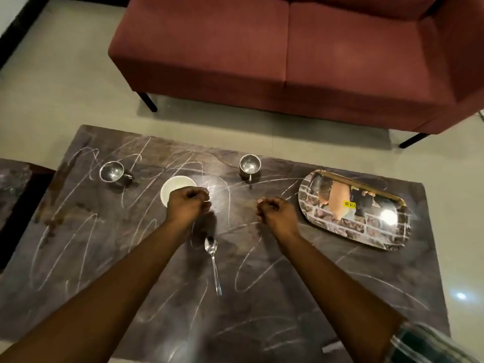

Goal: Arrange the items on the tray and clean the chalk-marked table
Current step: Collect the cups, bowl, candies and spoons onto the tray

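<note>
Two bare forearms reach in from the near edge, w/ a bit of patterned sleeve (432, 344) at the rt elbow. Both stretch out over a dark marbled counter (288, 305) covered w/ white chalk scribbles (235, 280).

Left hand (188, 203): fingers curled into a loose fist, knuckles up, over the counter's middle. Nothing visible in it. It overlaps the near-rt edge of a white bowl (175, 188), but can't tell if it touches.

Right hand (275, 213): fingers also curled tight together in a fist, nothing visible inside. It sits near the left end of the tray (353, 233), apart from it.

Spoon (213, 260) lies flat on the counter between the two forearms, just nearer than the left hand, bowl end away, handle twd the camera.

Tray: oval, glossy, brick pattern, yellow sticker (349, 204), on the rt side of the counter. Two steel cups stand upright at the far side: left cup (112, 172) far-left of the bowl, middle cup (250, 165) between bowl & tray. All items are on the counter, none on the tray.

Small white scrap (332, 347) at the near edge; can't tell what it is.

Beyond the counter: pale floor (65, 87) & a red sofa (288, 61) on dark legs.
</note>
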